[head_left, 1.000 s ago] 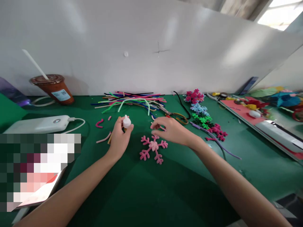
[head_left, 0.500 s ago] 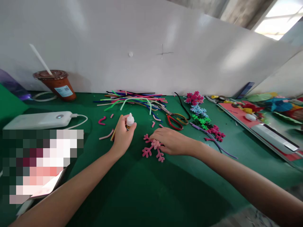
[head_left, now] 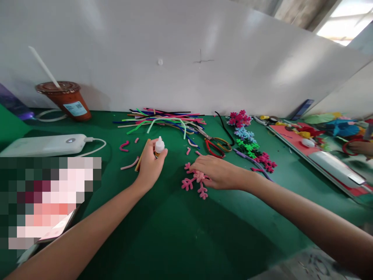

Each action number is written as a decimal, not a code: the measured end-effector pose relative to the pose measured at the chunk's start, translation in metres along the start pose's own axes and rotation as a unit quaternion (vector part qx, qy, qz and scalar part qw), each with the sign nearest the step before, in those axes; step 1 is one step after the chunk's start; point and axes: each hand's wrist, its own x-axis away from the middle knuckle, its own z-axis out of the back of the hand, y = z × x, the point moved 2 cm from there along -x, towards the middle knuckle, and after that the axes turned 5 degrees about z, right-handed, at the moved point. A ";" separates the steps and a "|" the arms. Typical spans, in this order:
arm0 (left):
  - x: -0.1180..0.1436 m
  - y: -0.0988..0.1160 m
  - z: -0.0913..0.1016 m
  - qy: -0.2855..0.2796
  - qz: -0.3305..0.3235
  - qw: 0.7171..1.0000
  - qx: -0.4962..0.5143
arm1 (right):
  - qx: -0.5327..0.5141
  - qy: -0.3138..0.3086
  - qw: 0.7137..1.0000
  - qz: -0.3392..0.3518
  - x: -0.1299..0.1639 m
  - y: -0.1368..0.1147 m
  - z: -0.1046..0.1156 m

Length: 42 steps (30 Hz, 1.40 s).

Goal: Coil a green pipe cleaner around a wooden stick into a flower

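Green-covered table (head_left: 180, 241) against white wall (head_left: 175, 50), bright window (head_left: 346, 21).

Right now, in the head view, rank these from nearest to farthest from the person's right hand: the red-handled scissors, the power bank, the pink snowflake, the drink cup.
1. pink snowflake: under the right hand, touching it.
2. red-handled scissors: just behind the hand.
3. power bank: far left, past the left hand.
4. drink cup: far left corner, by the wall.
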 end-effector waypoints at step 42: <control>-0.003 -0.004 0.000 0.005 -0.010 1.000 -0.024 | 0.077 -0.026 0.956 -0.281 0.180 0.036 -0.011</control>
